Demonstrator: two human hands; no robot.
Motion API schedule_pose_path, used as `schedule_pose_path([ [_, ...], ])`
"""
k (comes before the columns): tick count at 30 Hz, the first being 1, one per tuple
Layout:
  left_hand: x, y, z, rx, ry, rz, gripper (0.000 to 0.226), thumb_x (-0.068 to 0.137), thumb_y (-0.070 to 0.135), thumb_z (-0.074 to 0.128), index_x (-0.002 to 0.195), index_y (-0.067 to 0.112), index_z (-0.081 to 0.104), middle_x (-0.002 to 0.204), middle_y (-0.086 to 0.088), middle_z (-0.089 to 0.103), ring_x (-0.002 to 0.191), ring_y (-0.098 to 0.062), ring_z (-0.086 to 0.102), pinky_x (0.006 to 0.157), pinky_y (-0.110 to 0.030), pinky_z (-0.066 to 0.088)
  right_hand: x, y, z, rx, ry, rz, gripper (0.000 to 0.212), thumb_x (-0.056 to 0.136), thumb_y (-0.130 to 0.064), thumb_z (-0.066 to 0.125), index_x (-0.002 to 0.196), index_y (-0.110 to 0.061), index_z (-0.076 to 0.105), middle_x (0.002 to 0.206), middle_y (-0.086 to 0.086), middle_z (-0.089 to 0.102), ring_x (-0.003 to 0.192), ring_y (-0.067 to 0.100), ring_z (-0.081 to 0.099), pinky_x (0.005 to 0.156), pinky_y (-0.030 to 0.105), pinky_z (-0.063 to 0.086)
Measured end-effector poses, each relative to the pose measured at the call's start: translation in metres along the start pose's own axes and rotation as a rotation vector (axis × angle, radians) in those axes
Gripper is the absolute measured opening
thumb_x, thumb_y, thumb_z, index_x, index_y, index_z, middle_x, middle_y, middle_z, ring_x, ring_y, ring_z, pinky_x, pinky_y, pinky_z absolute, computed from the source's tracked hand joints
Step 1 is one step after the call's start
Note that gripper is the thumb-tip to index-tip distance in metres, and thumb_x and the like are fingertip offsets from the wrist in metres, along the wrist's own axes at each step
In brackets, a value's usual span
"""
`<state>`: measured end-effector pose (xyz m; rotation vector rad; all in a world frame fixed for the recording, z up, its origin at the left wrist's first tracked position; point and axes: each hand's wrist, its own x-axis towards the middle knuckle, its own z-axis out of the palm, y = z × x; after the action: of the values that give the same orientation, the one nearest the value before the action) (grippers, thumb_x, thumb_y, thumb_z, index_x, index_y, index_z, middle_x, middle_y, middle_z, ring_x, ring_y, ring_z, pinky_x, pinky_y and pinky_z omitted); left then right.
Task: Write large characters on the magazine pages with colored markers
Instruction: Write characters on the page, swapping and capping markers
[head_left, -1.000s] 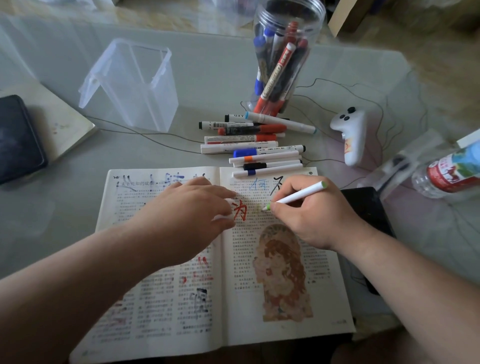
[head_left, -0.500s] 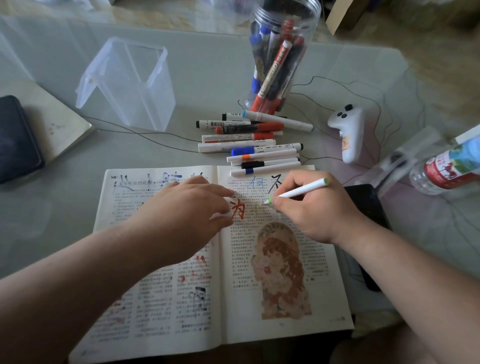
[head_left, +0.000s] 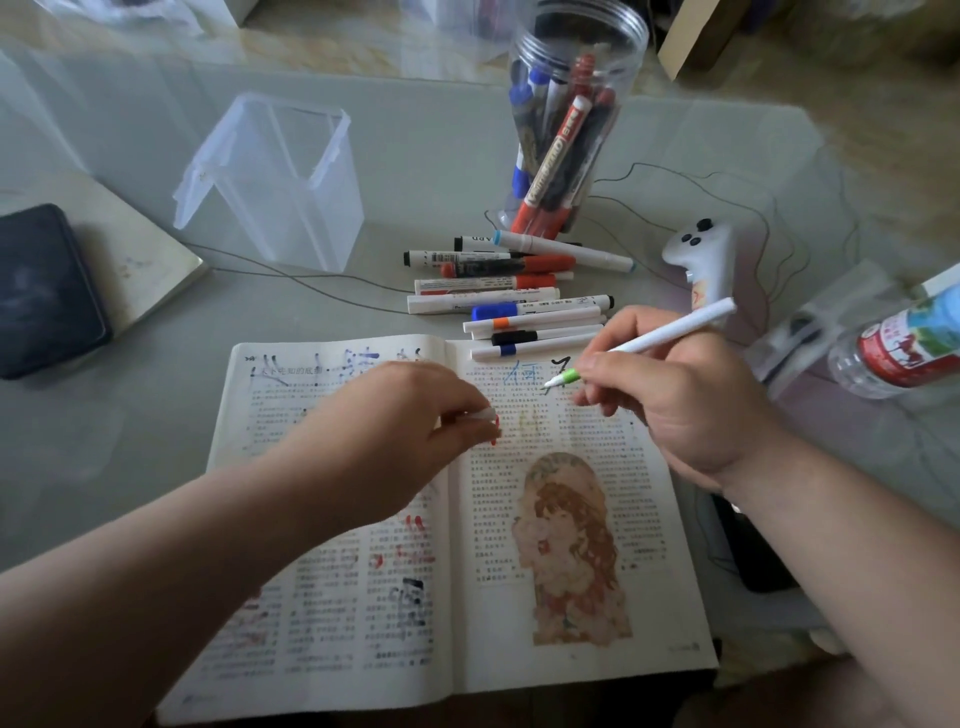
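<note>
On grey glass tabletop (head_left: 415, 156): open magazine (head_left: 337, 597), loose markers (head_left: 498, 283), marker jar (head_left: 571, 78).

Just past the tip of the green marker (head_left: 649, 340) in the right hand (head_left: 691, 400), a row of loose markers (head_left: 519, 306) lies along the top edge of the magazine (head_left: 670, 613) and blocks the way forward. A tall jar (head_left: 566, 119) stands behind them. The marker's back end is near a white controller (head_left: 701, 260). Farther right lies a bottle (head_left: 904, 343). Left of the tip, the left hand (head_left: 395, 441), pinching a white cap (head_left: 480, 415), sits on the page. There is open page between the hands and nearer the person.
</note>
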<state>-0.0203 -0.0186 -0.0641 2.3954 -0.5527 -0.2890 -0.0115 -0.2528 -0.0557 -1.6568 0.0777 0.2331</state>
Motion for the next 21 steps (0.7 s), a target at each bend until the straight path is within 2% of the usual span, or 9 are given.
schedule_pose_path([
  [3,0.001,0.008,-0.004,-0.177,0.014,-0.096,0.011,0.088,0.044,0.069,0.079,0.039,0.072,0.072,0.029,0.064,0.07,0.003,0.058,0.061,-0.01,0.04,-0.008,-0.012,0.007,0.226,-0.084,0.01,0.007,0.079,-0.011,0.069,0.072,-0.01,0.07,0.069,0.018,0.068,0.068,0.029,0.066,0.063,0.031,0.056],
  [6,0.0,0.012,-0.007,-0.254,0.04,-0.102,0.011,0.086,0.04,0.073,0.076,0.038,0.073,0.065,0.024,0.063,0.06,0.001,0.055,0.058,-0.01,0.04,-0.014,-0.018,0.013,0.256,-0.103,-0.013,0.014,0.084,-0.013,0.075,0.082,-0.001,0.067,0.081,0.027,0.072,0.073,0.037,0.071,0.068,0.039,0.06],
  [9,-0.001,0.013,-0.008,-0.277,0.036,-0.113,0.01,0.087,0.04,0.073,0.08,0.033,0.076,0.07,0.013,0.068,0.062,-0.009,0.058,0.055,-0.02,0.043,-0.016,-0.021,0.016,0.285,-0.117,-0.007,0.024,0.082,-0.016,0.073,0.088,0.005,0.062,0.085,0.032,0.071,0.078,0.044,0.072,0.072,0.045,0.061],
  [11,-0.002,0.014,-0.008,-0.261,0.022,-0.114,0.009,0.087,0.043,0.071,0.083,0.036,0.074,0.072,0.007,0.068,0.065,-0.016,0.058,0.06,-0.03,0.045,-0.017,-0.021,0.016,0.299,-0.131,0.007,0.026,0.083,-0.014,0.07,0.091,0.009,0.059,0.088,0.034,0.071,0.082,0.048,0.072,0.076,0.049,0.062],
  [14,-0.003,0.015,-0.008,-0.216,0.004,-0.097,0.01,0.088,0.047,0.068,0.086,0.037,0.072,0.074,0.006,0.068,0.068,-0.016,0.059,0.065,-0.039,0.05,-0.019,-0.021,0.017,0.261,-0.143,0.003,0.029,0.085,-0.012,0.069,0.093,0.012,0.056,0.09,0.035,0.071,0.085,0.049,0.072,0.08,0.054,0.061],
  [18,-0.004,0.016,-0.009,-0.212,-0.008,-0.085,0.019,0.088,0.05,0.063,0.087,0.034,0.073,0.075,0.006,0.068,0.07,-0.019,0.061,0.068,-0.047,0.052,-0.02,-0.019,0.018,0.196,-0.144,-0.02,0.018,0.083,-0.016,0.073,0.084,0.0,0.066,0.091,0.033,0.072,0.086,0.048,0.073,0.08,0.053,0.061],
  [21,-0.005,0.018,-0.01,-0.22,-0.009,-0.057,0.02,0.089,0.05,0.062,0.087,0.034,0.074,0.076,0.009,0.069,0.071,-0.016,0.063,0.067,-0.044,0.052,-0.021,-0.02,0.017,0.115,-0.144,-0.06,0.013,0.083,-0.015,0.073,0.08,-0.003,0.07,0.086,0.027,0.074,0.08,0.041,0.074,0.074,0.045,0.062],
])
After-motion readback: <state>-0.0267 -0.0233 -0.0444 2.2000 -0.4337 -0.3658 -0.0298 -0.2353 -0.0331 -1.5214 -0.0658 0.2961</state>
